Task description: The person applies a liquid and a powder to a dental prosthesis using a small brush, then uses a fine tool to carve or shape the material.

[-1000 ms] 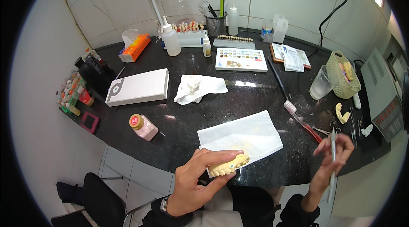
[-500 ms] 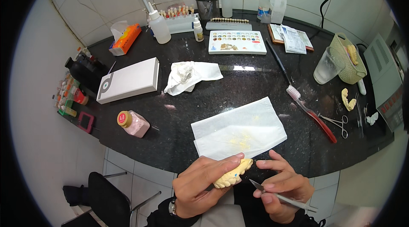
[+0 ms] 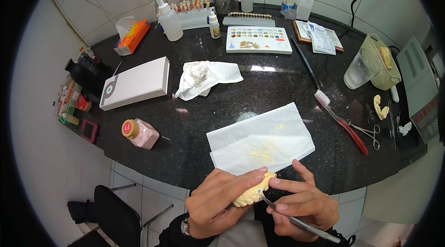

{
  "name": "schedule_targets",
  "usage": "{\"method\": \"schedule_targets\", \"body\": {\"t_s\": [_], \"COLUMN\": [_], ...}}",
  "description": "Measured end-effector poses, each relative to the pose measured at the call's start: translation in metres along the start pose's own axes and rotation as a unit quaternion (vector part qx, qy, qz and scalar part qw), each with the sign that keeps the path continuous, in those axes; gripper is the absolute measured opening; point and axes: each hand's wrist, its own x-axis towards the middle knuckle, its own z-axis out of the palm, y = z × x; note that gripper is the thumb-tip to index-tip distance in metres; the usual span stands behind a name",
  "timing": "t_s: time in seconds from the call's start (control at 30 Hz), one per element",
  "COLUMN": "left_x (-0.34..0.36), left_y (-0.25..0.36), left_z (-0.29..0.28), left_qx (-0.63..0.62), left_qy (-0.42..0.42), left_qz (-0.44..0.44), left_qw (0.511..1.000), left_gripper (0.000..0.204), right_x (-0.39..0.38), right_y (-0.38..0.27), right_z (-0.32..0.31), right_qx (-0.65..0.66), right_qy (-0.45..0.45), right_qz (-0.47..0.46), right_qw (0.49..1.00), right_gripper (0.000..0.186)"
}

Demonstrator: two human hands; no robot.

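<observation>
Wrapped in my left hand is a pale yellow dental plaster model with a row of teeth and a small blue mark. My right hand pinches a silver carving knife like a pen. The blade's tip meets the model close to the blue mark, and my right index finger rests against the model's end. Just beyond both hands lies a folded white paper sheet dusted with yellow shavings. Part of the model is covered by my left fingers.
On the black countertop stand a pink powder jar, a white box and a crumpled tissue. A red-handled toothbrush, scissor-like clamp and clear cup are to the right. Farther back sits a paint palette.
My right hand has moved left, bringing the knife from apart to touching the model. The right index finger now presses on the model. The view has shifted slightly.
</observation>
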Motion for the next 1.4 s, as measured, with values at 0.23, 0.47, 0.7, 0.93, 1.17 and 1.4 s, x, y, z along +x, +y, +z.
{"method": "schedule_targets", "body": {"t_s": [0.23, 0.47, 0.7, 0.93, 1.17, 1.4], "left_x": [-0.005, -0.001, -0.006, -0.001, -0.002, 0.0], "left_y": [0.009, 0.016, 0.015, 0.017, 0.014, 0.014], "left_z": [-0.001, 0.003, 0.006, 0.005, 0.01, 0.01], "left_qx": [0.019, 0.038, 0.019, 0.007, 0.035, 0.013], "left_qy": [0.016, 0.033, 0.039, 0.024, 0.028, 0.01], "left_qz": [-0.038, -0.053, -0.085, -0.075, -0.064, -0.047], "left_qw": [0.999, 0.997, 0.995, 0.997, 0.997, 0.999], "left_gripper": [0.039, 0.035, 0.035, 0.034, 0.036, 0.034], "right_x": [0.006, 0.004, 0.002, 0.005, 0.005, 0.001], "right_y": [-0.004, 0.0, -0.006, -0.009, -0.006, 0.0], "right_z": [0.0, 0.006, 0.005, -0.001, 0.003, -0.004], "right_qx": [0.013, 0.012, 0.031, 0.008, -0.022, 0.087], "right_qy": [-0.031, -0.004, 0.017, -0.002, 0.004, 0.041], "right_qz": [0.027, 0.015, 0.04, 0.042, 0.039, 0.045], "right_qw": [0.999, 1.0, 0.999, 0.999, 0.999, 0.994], "right_gripper": [0.029, 0.029, 0.026, 0.025, 0.023, 0.017]}}
